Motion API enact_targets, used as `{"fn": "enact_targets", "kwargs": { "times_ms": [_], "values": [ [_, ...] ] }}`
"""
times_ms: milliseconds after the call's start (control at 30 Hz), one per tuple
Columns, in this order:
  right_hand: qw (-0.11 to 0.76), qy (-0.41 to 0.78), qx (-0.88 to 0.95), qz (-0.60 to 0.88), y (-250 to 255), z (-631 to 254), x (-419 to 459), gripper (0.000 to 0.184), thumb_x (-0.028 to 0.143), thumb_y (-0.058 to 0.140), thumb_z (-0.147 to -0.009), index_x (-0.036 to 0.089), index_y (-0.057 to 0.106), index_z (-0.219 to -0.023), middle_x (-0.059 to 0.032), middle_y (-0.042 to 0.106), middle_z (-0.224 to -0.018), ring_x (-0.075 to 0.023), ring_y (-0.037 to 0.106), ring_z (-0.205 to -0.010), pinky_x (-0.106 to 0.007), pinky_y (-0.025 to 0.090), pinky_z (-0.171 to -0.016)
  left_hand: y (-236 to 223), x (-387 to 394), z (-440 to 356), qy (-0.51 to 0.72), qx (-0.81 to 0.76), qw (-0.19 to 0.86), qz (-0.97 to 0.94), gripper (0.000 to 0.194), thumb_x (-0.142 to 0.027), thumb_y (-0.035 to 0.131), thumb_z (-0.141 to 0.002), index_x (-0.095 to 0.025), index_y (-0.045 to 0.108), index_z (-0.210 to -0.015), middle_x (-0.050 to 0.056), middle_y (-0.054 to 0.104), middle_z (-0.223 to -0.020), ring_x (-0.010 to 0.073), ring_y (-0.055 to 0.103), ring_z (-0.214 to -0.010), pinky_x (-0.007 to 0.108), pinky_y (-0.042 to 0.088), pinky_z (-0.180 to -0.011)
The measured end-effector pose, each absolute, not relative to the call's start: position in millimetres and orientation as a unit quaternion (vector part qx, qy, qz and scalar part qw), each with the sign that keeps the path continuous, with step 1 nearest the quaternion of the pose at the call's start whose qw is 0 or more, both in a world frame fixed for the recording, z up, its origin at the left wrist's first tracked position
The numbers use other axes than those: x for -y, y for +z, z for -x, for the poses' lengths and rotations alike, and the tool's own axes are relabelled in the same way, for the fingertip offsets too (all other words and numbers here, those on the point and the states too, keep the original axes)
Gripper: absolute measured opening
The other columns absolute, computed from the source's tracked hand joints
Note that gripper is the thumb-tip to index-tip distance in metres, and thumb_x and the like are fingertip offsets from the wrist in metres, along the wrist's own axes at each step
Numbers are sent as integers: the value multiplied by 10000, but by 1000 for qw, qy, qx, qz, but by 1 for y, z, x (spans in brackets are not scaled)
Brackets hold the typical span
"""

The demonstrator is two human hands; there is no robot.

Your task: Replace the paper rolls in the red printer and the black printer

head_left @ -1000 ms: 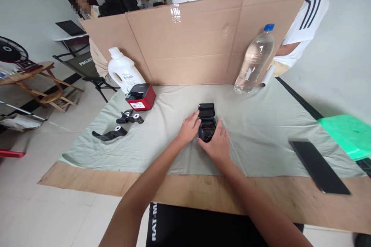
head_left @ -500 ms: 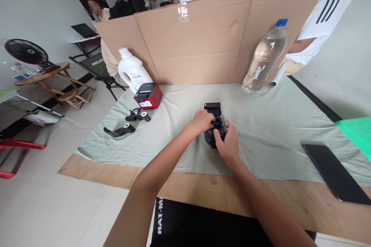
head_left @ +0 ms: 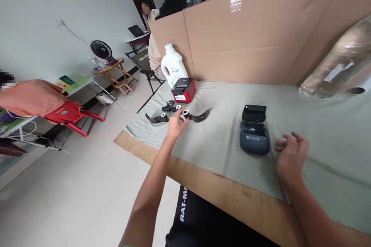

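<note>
Pale walls (head_left: 34, 19); wooden table (head_left: 214, 185) under creased grey-green cloth (head_left: 220, 142). Creased cardboard panel (head_left: 249, 42) upright along the far side. Ribbed clear bottle (head_left: 336, 61) far right; smooth white jug (head_left: 174, 66) far left, behind boxy red-and-black machine (head_left: 184, 90). Rounded dark device (head_left: 255, 137) lies right of centre, lid open. Your right hand (head_left: 291, 156) is empty, fingers loosely spread, just beside it. Your left hand (head_left: 177, 123) pinches a small roll (head_left: 186, 114), glossy black strip (head_left: 201, 116) trailing right; similar rolls (head_left: 164, 117) lie near it.
</note>
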State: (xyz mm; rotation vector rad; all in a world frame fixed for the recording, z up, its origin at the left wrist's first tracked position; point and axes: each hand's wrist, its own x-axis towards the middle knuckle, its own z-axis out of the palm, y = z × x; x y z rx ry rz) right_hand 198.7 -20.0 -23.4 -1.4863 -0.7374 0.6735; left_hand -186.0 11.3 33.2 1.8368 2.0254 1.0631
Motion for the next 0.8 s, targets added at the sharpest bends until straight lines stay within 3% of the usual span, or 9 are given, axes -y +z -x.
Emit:
{"fn": "enact_targets", "kwargs": {
  "times_ms": [100,167,267,367,500,633,700,800],
  "values": [
    [617,282,345,648,-26,-193,20,444,511,584,-831,231,499,-1165,-36,587,-1086,-167,582,-808,-316,451,-650,9,-4,231,280,-750,85,-594,485,-255,725,-829,-202,667,-1308,-22,618,-678,172,624,-673,254,472,-693],
    [615,273,355,649,-30,-193,19,433,507,589,-833,238,503,-1162,-43,595,-1093,-177,590,-812,-330,454,-658,-2,0,243,261,-758,90,-591,519,-300,702,-860,-208,642,-1367,-27,597,-667,169,613,-660,255,459,-675],
    [617,262,356,651,-35,-197,17,406,500,599,-826,253,505,-1135,-50,600,-1078,-184,596,-788,-340,451,-639,-8,5,247,267,-736,70,-618,608,-330,684,-872,-222,570,-1460,50,693,-988,201,669,-844,281,498,-738],
    [624,254,348,652,-36,-198,15,396,505,604,-816,270,499,-1117,-56,599,-1064,-188,598,-762,-334,438,-597,0,10,255,305,-724,-7,-618,639,-327,634,-890,-220,512,-1508,117,595,-1367,268,615,-1176,346,517,-922],
    [624,249,358,649,-34,-195,17,387,493,579,-831,256,508,-1130,-82,611,-1090,-193,608,-776,-339,444,-596,16,3,286,272,-786,-91,-548,522,-392,633,-905,-188,634,-1386,155,631,-1369,366,473,-1352,515,373,-1121],
    [622,200,416,633,-25,-189,24,326,420,530,-887,226,558,-1147,-116,641,-1139,-221,639,-844,-385,487,-678,30,-7,304,187,-801,-43,-567,293,-358,642,-912,-211,762,-1135,141,762,-1097,344,625,-1171,598,278,-1159],
    [617,117,489,605,-11,-184,32,251,371,553,-901,223,609,-1095,-121,655,-1138,-256,650,-935,-423,511,-756,41,-1,293,226,-785,-38,-575,285,-333,642,-911,-193,762,-1129,132,776,-1062,313,684,-1060,556,334,-1147],
    [577,46,633,515,26,-171,48,113,291,610,-914,238,656,-1003,-104,684,-1070,-287,649,-1026,-440,529,-828,61,28,243,385,-703,42,-597,360,-389,667,-901,-171,740,-1178,120,772,-1132,279,713,-1032,416,508,-1005]
  ]
}}
